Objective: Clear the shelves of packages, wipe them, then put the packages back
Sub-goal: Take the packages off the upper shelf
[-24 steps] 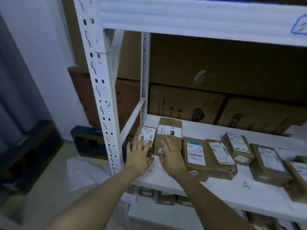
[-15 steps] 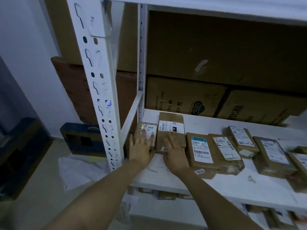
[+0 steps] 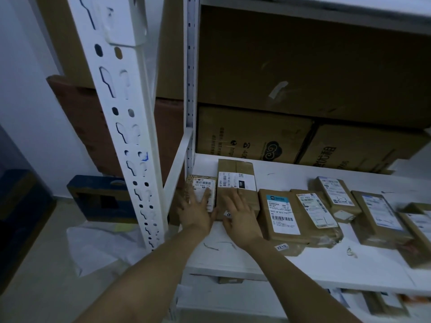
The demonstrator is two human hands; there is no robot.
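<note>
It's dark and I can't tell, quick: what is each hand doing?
Left hand: open, fingers flat on the small package.
Right hand: open, fingers flat on the taller package.

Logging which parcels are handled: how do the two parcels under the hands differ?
The small parcel under the left hand is shorter, its label covering most of its top. The long parcel under the right hand reaches further back, with bare cardboard beyond its label. Both lie flat, side by side.

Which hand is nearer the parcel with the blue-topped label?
Right. The right hand lies just left of that parcel, on the tall box; the left hand rests farther left, on the small box.
</note>
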